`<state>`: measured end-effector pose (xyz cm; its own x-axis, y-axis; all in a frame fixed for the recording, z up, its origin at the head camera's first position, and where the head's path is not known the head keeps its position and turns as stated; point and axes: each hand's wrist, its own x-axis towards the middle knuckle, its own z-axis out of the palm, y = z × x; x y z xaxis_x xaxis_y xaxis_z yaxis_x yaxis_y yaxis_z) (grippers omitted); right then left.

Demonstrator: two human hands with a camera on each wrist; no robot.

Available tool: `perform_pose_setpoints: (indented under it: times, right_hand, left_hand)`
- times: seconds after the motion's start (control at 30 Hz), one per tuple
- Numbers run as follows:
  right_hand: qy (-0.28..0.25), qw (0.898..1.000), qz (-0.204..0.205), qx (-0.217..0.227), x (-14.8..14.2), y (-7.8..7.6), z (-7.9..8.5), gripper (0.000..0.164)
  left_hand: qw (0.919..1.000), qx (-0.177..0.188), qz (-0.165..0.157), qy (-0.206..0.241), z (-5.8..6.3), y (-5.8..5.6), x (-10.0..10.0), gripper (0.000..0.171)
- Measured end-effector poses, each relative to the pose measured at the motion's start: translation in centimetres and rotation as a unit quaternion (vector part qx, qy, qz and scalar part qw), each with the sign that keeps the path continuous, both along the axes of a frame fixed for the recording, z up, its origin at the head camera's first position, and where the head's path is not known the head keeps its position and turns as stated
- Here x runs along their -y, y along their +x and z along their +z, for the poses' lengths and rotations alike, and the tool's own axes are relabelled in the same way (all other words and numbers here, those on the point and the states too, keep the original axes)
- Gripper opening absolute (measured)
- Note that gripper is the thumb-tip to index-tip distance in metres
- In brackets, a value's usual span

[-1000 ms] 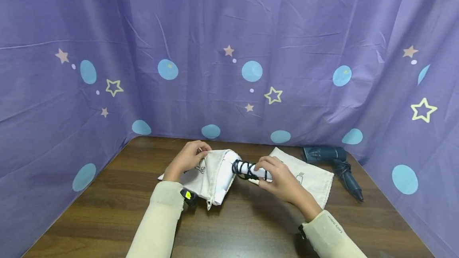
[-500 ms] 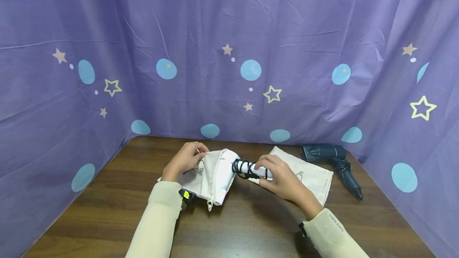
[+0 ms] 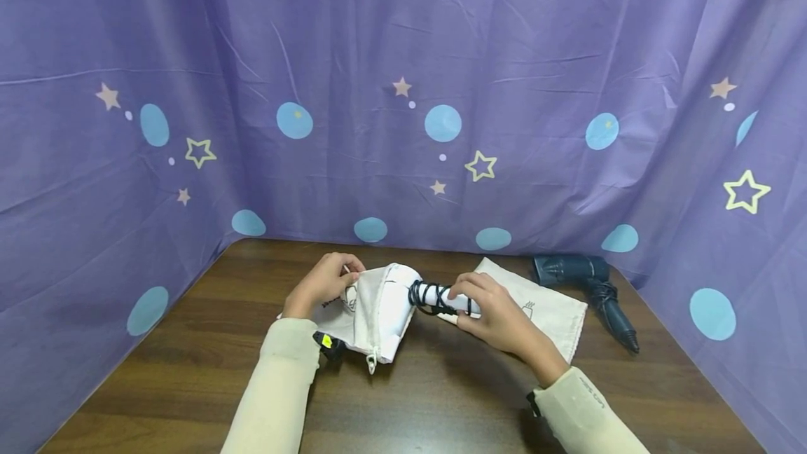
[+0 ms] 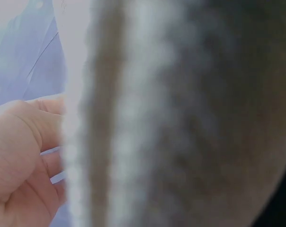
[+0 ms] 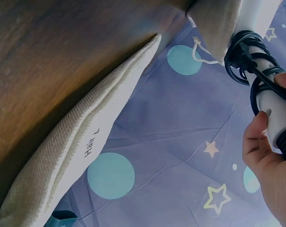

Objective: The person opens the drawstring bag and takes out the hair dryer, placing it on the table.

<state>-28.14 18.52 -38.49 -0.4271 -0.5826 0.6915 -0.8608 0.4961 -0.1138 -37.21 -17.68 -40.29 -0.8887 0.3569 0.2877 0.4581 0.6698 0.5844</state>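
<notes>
A white hair dryer [image 3: 396, 307] lies at the middle of the table, its barrel partly inside a cream drawstring bag [image 3: 367, 317]. The bag's mouth reaches partway over the barrel, while the handle sticks out to the right with black cord [image 3: 431, 298] wound round it. My left hand [image 3: 323, 287] pinches the bag's far edge between thumb and fingers. Blurred cloth fills most of the left wrist view and covers those fingertips. With thumb and fingers my right hand [image 3: 494, 310] grips the handle near its end, also seen in the right wrist view.
A second cream bag [image 3: 557, 314] lies flat behind the right hand. Beyond it, at the table's far right, rests a dark blue hair dryer [image 3: 570, 270] with its cord bundled. A purple curtain [image 3: 378, 125] hangs behind the wooden table [image 3: 416, 412].
My left hand has come slightly nearer, and the bag's mouth with its cord end has shifted a little to the right. My right hand keeps its grip on the handle.
</notes>
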Motion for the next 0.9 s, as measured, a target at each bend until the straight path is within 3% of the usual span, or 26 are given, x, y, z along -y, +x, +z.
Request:
perform_pose_setpoints:
  times: [0.37,0.77,0.9]
  right_hand:
    - [-0.003,1.0,-0.006,-0.003,0.28,0.03,-0.12,0.033]
    - [0.0,1.0,0.001,0.0,0.45,0.01,-0.36,0.031]
    - [0.005,1.0,0.005,-0.007,0.5,0.08,-0.35,0.031]
  left_hand:
    - [0.9994,-0.005,-0.003,-0.034,0.22,0.05,0.11,0.012]
    - [0.9991,0.018,0.015,-0.034,0.11,0.43,-0.03,0.013]
    - [0.9984,0.037,0.003,-0.042,0.29,0.52,-0.17,0.014]
